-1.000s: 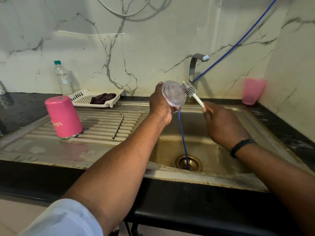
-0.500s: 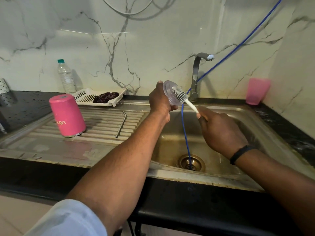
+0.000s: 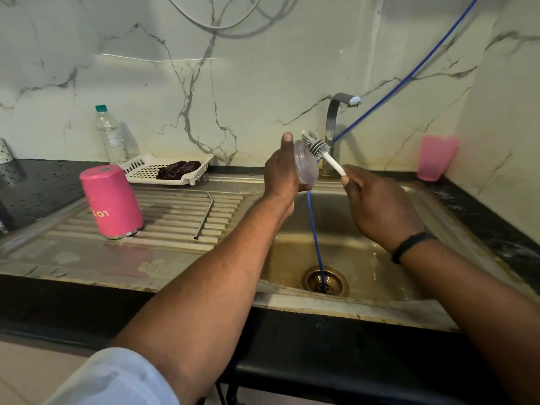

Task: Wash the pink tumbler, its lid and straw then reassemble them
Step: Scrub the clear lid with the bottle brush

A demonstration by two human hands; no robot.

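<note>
Over the sink basin (image 3: 344,244) my left hand (image 3: 280,173) grips the clear round lid (image 3: 306,166), held almost edge-on. In my right hand (image 3: 377,209) is a white bottle brush (image 3: 318,150), its bristle head lying against the lid's upper face. The pink tumbler (image 3: 111,201) stands upside down on the ribbed draining board (image 3: 175,223) at the left. To its right the bent metal straw (image 3: 204,215) lies on the ribs.
A steel tap (image 3: 333,127) rises behind the lid. A blue hose (image 3: 315,232) runs from the wall down into the drain (image 3: 325,280). At the back stand a plastic bottle (image 3: 111,135), a white tray (image 3: 140,171) holding a dark cloth (image 3: 178,169), and a pink cup (image 3: 436,161) at the right.
The lid has turned from facing me to nearly edge-on. The brush has slid up across it, its head now above the lid's rim.
</note>
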